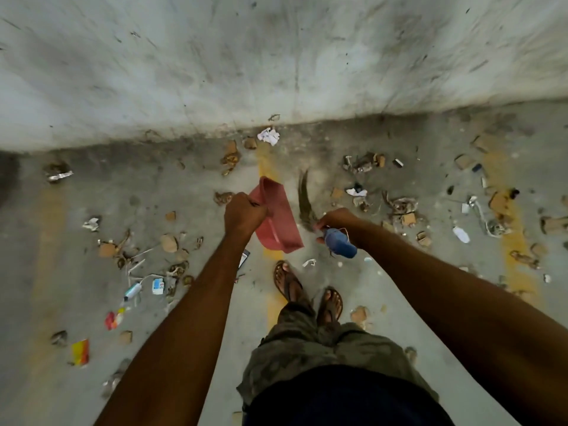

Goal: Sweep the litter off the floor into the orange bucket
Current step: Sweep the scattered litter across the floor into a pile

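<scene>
Litter sweep, setup: person standing over the floor (184, 192), both hands loaded with tools.

Nearest, sandalled feet (287, 282) are standing on a yellow floor line (274, 305). Beyond them, the left hand (244, 215) is gripping the red dustpan (278, 226) by its handle, fingers fully curled. The right hand (335, 219) is gripping the broom (305, 199) near its blue cap, bristles pointing toward the wall (276, 56). Litter (168, 242), card scraps, wrappers and crumpled paper (269, 135), is lying scattered on both sides, up to the wall foot. The orange bucket is not appearing in view. Judgement: set the pan lip flat on the floor and sweep in short strokes from the wall side, piling the scraps first; fast strokes risk flicking light paper away.
</scene>
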